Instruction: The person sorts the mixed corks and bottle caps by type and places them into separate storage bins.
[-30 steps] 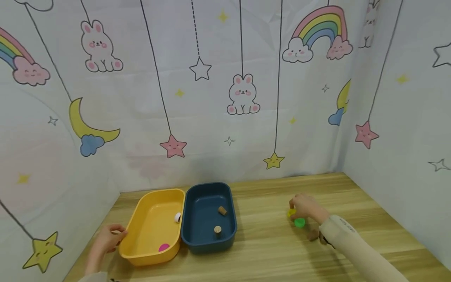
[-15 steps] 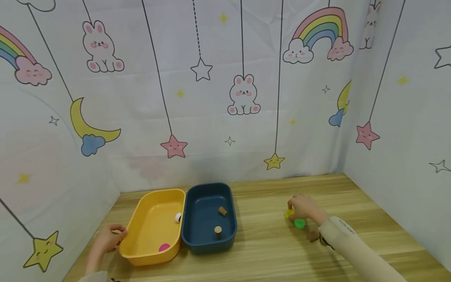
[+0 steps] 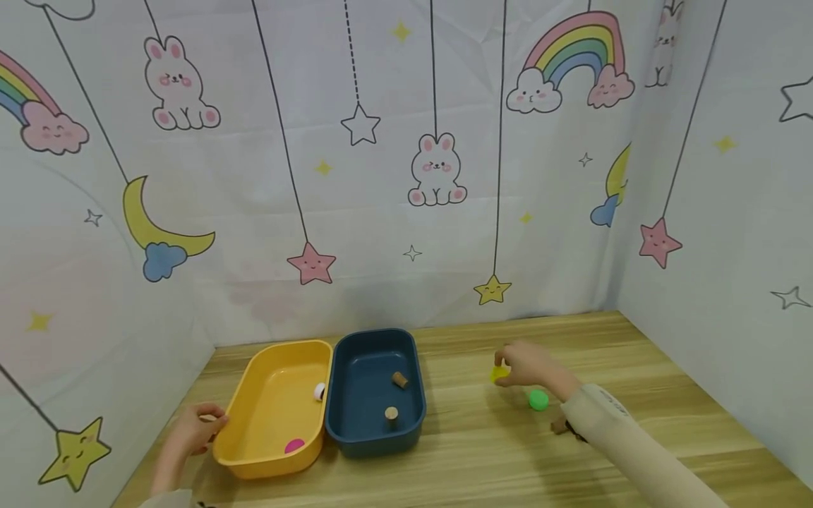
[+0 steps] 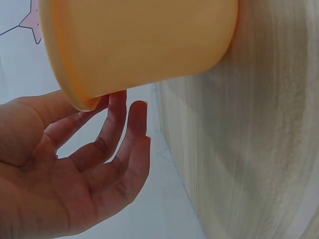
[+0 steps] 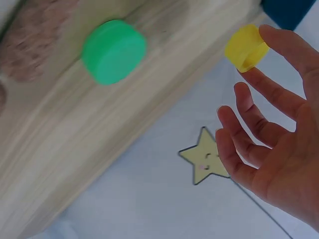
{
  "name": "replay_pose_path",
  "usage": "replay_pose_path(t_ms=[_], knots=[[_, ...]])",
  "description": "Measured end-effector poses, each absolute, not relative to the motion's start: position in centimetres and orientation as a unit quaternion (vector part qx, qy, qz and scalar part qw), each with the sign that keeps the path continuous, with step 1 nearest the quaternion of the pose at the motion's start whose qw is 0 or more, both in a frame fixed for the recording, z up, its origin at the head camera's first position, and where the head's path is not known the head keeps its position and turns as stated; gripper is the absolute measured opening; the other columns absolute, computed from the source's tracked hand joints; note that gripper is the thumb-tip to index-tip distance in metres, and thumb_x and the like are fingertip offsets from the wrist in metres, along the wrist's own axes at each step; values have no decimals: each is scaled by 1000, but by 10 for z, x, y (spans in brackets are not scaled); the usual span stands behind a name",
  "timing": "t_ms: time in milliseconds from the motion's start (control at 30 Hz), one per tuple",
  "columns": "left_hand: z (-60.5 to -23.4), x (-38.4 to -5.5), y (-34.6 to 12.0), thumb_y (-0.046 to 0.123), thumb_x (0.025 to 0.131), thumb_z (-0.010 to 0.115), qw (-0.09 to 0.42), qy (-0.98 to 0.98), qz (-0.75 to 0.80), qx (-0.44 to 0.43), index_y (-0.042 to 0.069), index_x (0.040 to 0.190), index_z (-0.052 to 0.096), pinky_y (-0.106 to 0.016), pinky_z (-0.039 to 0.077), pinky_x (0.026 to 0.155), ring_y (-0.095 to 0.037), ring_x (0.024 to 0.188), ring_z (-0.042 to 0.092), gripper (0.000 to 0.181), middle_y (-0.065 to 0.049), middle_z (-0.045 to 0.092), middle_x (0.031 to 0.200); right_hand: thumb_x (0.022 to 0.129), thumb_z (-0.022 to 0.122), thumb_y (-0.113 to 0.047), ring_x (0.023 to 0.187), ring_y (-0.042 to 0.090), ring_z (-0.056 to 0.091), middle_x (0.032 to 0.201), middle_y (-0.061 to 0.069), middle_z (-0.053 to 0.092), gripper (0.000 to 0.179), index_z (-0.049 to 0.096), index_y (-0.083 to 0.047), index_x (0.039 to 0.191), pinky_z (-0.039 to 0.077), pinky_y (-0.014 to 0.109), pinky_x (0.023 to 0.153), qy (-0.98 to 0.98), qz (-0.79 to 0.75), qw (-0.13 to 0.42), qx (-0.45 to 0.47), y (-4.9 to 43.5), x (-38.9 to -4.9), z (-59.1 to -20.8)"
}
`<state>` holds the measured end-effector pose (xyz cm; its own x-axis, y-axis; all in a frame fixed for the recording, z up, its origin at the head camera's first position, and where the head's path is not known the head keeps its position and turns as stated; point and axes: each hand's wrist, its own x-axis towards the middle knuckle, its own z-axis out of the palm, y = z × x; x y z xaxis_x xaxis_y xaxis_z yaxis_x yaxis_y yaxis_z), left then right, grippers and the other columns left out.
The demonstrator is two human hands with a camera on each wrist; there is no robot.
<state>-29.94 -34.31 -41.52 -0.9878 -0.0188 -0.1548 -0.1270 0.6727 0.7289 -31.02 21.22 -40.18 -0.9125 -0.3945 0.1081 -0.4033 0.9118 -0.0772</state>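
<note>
My right hand (image 3: 524, 363) pinches a small yellow bottle cap (image 5: 245, 48) between thumb and index finger, its hollow side partly showing in the right wrist view. The other fingers curl loosely. A green bottle cap (image 3: 538, 400) lies on the table beneath the wrist. At the far left, my left hand (image 4: 94, 154) holds the rim of a yellow tray (image 3: 254, 462) between thumb and fingers. Inside that tray lie a pink round cap (image 3: 295, 446) and a white cap (image 3: 319, 391) by the right wall.
A dark blue tray (image 3: 375, 446) stands right against the yellow one and contains two corks, one lying (image 3: 399, 380) and one upright (image 3: 391, 415). Brown cork-like pieces (image 3: 559, 425) lie beside the right sleeve, partly hidden. A printed cloth wall (image 3: 356, 212) closes off the back.
My right hand has moved left and slightly back with the yellow cap, away from the green cap. The left hand and both trays stay put.
</note>
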Motion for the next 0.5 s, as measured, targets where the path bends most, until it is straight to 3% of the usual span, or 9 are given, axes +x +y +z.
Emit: replay_pose_path(t_ms=[500], knots=[[-417,-298,-344,10,84,52,61,911,406,-37,-11,93,52,-31,46,54,-12,62,50,22,1,58,67,71,71,-36,75,16,53,84,1,57,30,66,-15,92,42,27,57,-966,60,76,241,158,-305,-374]])
